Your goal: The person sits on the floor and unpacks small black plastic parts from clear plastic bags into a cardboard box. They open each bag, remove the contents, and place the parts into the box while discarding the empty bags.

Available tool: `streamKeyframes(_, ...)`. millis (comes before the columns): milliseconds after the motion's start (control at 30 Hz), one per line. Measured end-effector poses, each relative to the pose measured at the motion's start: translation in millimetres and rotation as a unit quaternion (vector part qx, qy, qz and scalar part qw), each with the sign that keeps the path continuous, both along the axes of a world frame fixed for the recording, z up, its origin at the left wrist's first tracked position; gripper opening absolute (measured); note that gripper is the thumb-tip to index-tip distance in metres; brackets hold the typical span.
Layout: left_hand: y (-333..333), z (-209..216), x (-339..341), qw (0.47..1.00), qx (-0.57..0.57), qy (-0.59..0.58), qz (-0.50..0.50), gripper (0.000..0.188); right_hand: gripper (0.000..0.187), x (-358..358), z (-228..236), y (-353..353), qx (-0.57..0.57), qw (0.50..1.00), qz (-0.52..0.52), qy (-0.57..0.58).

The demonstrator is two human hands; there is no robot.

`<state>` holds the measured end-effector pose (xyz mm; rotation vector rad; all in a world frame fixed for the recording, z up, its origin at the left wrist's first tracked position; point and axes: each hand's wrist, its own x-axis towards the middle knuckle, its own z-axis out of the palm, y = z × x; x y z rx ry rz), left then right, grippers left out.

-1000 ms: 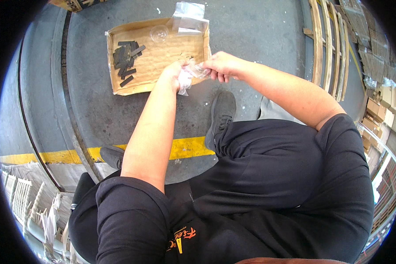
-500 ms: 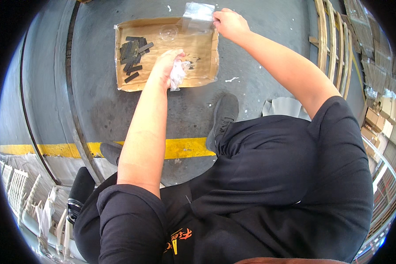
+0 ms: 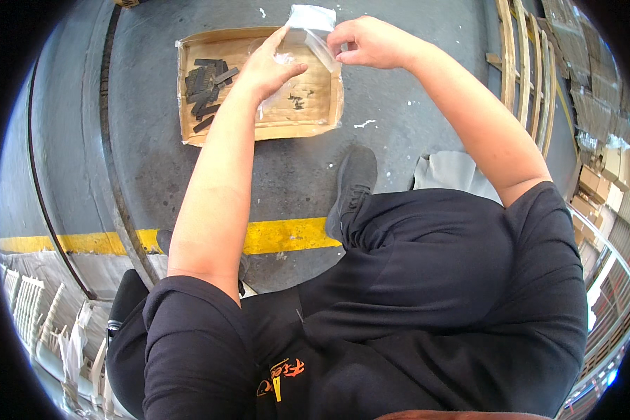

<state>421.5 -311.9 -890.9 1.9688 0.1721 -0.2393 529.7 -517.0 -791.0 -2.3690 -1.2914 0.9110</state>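
Observation:
My left hand (image 3: 262, 71) is over a shallow cardboard tray (image 3: 301, 130), thumb and fingers spread. Its fingertips reach the near edge of a stack of clear plastic bags (image 3: 311, 17) at the tray's far rim. Crumpled clear plastic (image 3: 267, 103) lies partly hidden beneath this hand. My right hand (image 3: 367, 43), fingers curled in a pinch, is at the tray's far right corner, closed on the edge of a clear plastic bag (image 3: 320, 50). Dark flat strips (image 3: 204, 85) are heaped in the tray's left part. Several small dark pieces (image 3: 298, 99), perhaps screws, lie toward its right.
The tray rests on a grey floor with a yellow line (image 3: 290, 236). My shoe (image 3: 357, 182) is just in front of the tray. A wooden pallet (image 3: 518, 70) stands to the right, with stacked cardboard (image 3: 595, 91) beyond. A metal rail (image 3: 110, 140) runs along the left.
My left hand has moved away from me to the plastic bags, opened and let go of the crumpled plastic. My right hand has shifted slightly, drawing a bag down over the tray.

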Motion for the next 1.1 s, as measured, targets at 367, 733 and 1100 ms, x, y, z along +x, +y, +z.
streamKeyframes(367, -5.3, 1.3, -6.3, 0.821, -0.501, 0.262, 0.082, 0.032, 0.03, -1.1, -13.9, 7.6, 0.029, 0.94, -0.198, 0.278)
streamKeyframes(733, -35.6, -36.7, -36.3, 0.684, -0.58, 0.373, 0.239, 0.024, 0.029, -46.0, -59.3, -11.1, 0.0, 0.816, -0.346, 0.464)
streamKeyframes(1100, -44.4, -19.4, -43.8, 0.678, -0.597, 0.347, 0.253, 0.024, 0.013, -49.3, -64.4, -41.6, -0.082, 0.737, -0.407, 0.534)
